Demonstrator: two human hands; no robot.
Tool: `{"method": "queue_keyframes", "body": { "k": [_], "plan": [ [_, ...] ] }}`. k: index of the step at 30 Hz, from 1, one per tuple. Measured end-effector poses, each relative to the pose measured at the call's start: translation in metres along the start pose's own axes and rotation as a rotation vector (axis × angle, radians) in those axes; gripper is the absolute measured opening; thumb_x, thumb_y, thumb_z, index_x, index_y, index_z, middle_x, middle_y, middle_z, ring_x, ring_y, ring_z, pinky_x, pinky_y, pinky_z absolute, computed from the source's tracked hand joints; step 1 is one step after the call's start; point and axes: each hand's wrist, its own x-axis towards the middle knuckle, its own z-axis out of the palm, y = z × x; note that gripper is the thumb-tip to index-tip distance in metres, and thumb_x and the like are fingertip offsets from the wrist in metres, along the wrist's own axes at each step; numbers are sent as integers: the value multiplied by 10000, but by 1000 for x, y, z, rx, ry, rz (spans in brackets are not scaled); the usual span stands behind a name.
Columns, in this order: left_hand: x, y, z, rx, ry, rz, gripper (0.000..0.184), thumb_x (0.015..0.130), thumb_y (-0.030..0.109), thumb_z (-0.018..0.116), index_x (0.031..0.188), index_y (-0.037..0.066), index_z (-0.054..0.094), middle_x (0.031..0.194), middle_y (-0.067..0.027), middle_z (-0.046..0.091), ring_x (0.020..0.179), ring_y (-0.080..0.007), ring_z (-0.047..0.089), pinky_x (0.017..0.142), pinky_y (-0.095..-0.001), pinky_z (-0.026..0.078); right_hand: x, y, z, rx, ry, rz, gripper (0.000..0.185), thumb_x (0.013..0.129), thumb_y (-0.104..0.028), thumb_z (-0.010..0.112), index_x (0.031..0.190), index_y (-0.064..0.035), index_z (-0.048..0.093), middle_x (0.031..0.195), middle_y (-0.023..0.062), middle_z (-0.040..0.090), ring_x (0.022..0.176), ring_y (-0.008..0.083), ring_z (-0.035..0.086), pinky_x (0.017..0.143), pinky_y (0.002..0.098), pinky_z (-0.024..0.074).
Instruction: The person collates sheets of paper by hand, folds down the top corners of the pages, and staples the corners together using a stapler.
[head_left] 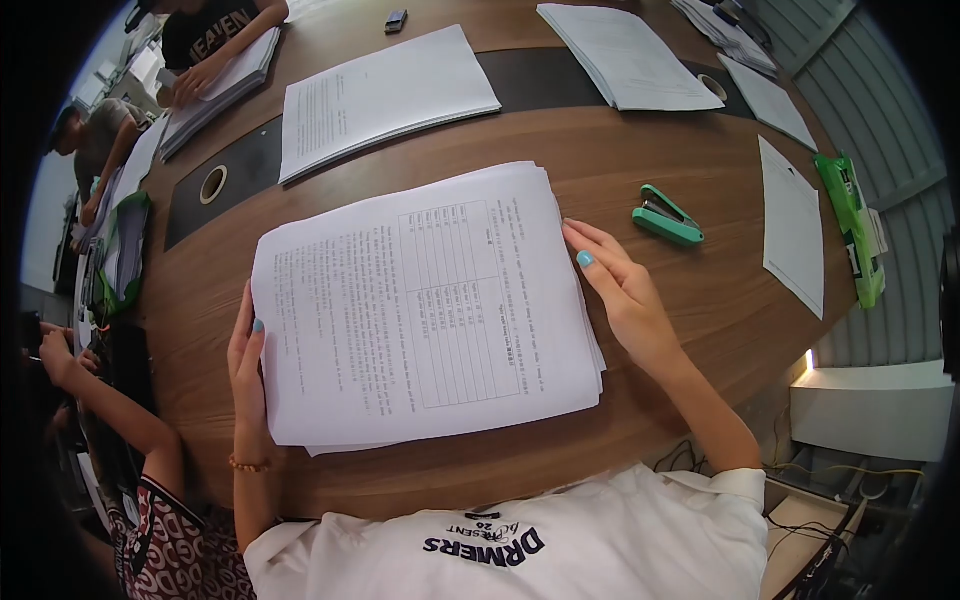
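A thick stack of printed paper (340, 330) lies on the table in front of me, its sheets slightly uneven at the right and lower edges. A form with a table of rows is printed on the top sheet. My left hand (246, 350) grips the stack's left edge, thumb by the top sheet and fingers along the side. At the right edge, my right hand (630, 300) holds the stack with thumb and fingers close together; some fingertips are hidden by the edge. A green stapler (668, 215) sits beyond my right hand.
More paper stacks (390, 100) (630, 60) lie across the wooden table (560, 140). A single sheet (792, 230) and a green packet (850, 230) are at the right. A tape roll (213, 185) rests at left. Other people (210, 40) work along the far and left sides.
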Motion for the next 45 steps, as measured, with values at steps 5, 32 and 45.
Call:
{"method": "queue_keyframes", "body": {
  "k": [5, 32, 45],
  "plan": [
    [0, 0, 3, -45, 5, -27, 575, 874, 57, 434, 1407, -17, 234, 1423, -152, 338, 1270, -175, 386, 1045, -288, 299, -1, -1, 3, 8, -4, -15, 390, 933, -116, 394, 1285, 44, 448, 1349, 126, 397, 1220, 200, 409, 988, 276, 328],
    [48, 109, 82, 933, -237, 580, 469, 811, 85, 626, 1256, 27, 487, 1292, -176, 473, 1233, -306, 420, 1009, -383, 348, 1, 7, 6, -118, 73, -77, 487, 861, -183, 592, 1284, 17, 458, 1275, 137, 453, 1043, 203, 509, 860, 295, 432],
    [111, 58, 198, 639, -437, 428, 411, 694, 104, 699, 1102, 93, 647, 1088, -66, 565, 1061, -219, 485, 916, -353, 409, 17, 18, 1, -151, 51, -168, 524, 846, -194, 604, 1272, 62, 439, 1273, 181, 421, 1177, 291, 432, 981, 361, 355]
  ]
}}
